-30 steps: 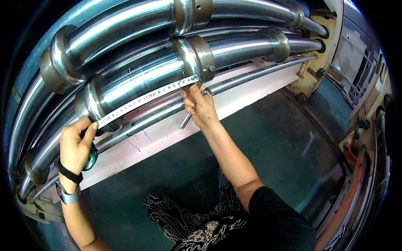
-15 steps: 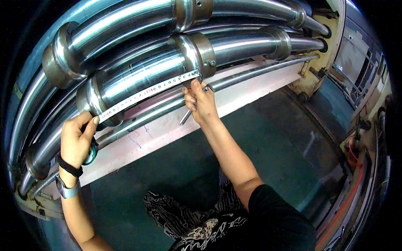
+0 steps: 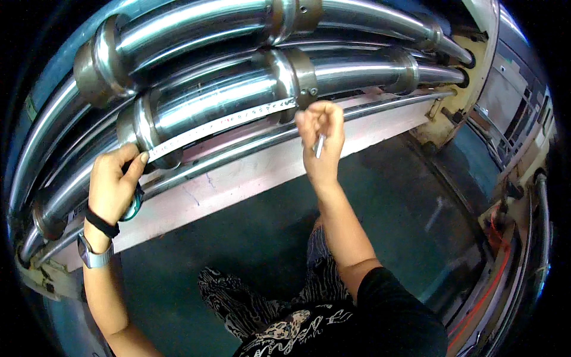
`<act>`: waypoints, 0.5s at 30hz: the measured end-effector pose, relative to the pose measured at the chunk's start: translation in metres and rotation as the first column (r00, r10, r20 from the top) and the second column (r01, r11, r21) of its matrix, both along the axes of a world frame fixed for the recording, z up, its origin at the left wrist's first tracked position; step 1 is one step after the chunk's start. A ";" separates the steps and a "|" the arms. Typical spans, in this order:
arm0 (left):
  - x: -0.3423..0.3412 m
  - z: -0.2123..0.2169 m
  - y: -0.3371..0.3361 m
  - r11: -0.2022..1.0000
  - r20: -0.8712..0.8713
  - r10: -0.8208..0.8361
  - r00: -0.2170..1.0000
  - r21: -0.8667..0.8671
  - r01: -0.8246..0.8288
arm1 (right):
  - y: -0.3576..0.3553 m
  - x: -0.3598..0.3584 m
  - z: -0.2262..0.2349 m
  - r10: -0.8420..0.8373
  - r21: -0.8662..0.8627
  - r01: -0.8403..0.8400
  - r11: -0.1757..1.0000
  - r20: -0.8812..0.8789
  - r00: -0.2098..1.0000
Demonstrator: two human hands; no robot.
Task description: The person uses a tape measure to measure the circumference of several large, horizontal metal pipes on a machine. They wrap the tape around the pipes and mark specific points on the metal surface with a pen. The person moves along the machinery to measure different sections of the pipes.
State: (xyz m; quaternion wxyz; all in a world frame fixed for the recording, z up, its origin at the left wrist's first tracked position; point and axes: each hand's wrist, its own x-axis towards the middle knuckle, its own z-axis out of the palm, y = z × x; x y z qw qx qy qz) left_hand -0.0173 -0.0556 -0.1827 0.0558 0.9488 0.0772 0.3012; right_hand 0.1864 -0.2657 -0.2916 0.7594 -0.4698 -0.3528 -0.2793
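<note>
At the left part of the long, round, polished steel shaft (image 3: 217, 95), our left hand (image 3: 113, 181) pinches a flat white measuring tape (image 3: 205, 127) between thumb and fingers, with a rounded teal case (image 3: 136, 205) partly hidden behind it. We see the tape run along the shaft's near side to a thick, ring-shaped steel collar (image 3: 286, 71) on it. Below the shaft's right part, our right hand (image 3: 331, 140) curls its fingers around a slim silver metal rod (image 3: 320, 146); we cannot tell whether it touches the tape.
</note>
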 end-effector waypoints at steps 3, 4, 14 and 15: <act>-0.002 -0.002 0.007 0.999 -0.027 -0.029 0.999 0.019 0.029 | 0.007 0.010 0.015 -0.263 -0.085 0.277 0.957 0.150 0.953; -0.001 -0.003 0.008 0.999 -0.019 -0.049 0.999 0.017 0.050 | 0.004 0.011 0.014 -0.237 -0.116 0.253 0.960 0.141 0.961; -0.001 -0.003 0.016 0.989 0.006 -0.079 0.997 0.123 0.077 | 0.010 0.015 0.010 -0.215 -0.146 0.219 0.965 0.044 0.976; -0.001 -0.003 0.016 0.989 0.007 -0.082 0.997 0.123 0.081 | 0.011 0.017 0.009 -0.251 -0.149 0.257 0.955 0.058 0.966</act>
